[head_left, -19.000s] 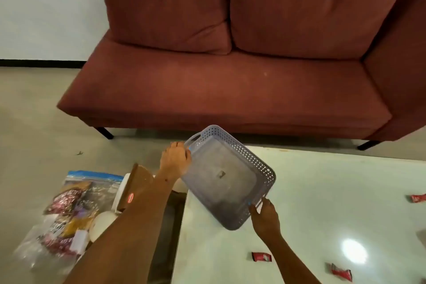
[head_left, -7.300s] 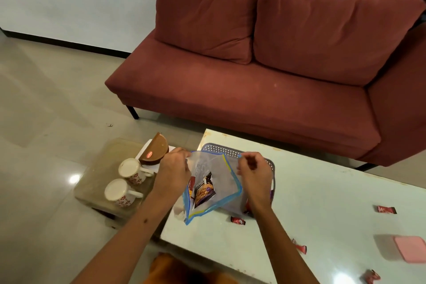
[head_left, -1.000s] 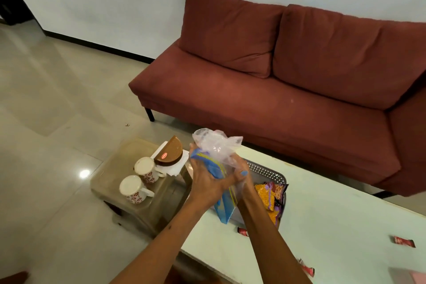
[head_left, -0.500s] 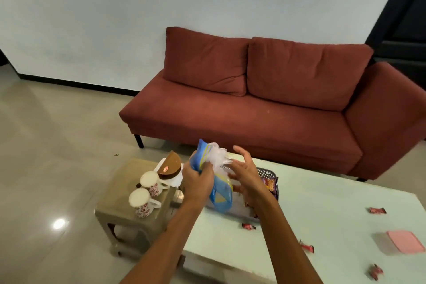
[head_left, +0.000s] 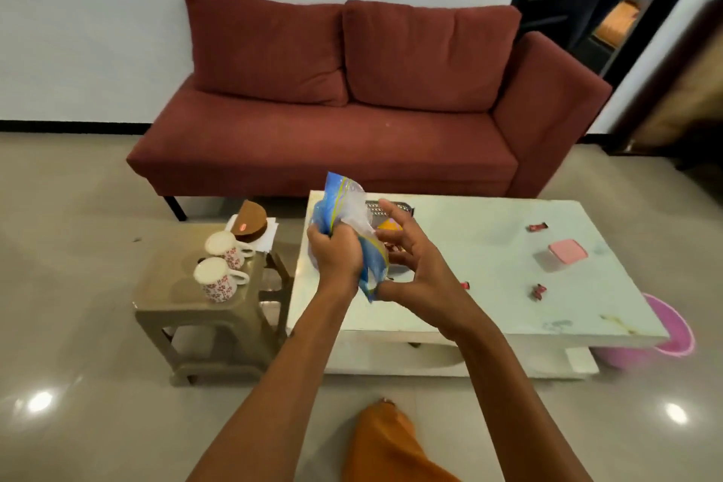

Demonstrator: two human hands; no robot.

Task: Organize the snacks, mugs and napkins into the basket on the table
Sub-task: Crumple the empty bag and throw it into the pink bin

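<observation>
Since half a second ago the emptied zip bag has been bunched tighter — it is clenched in the left hand, while the right hand is spread beside it, only its thumb touching. Snacks lie in the basket behind; two mugs and napkins wait on the stool — candies are scattered across the table.

The room is evenly and fairly brightly lit from overhead, with round white glare spots on the glossy floor at lower left and lower right, and a pale sheen on the counter. Shadows are soft and short under the sofa and stool. The wide lens bends the edges, and the picture is slightly soft, most at the hands.
</observation>
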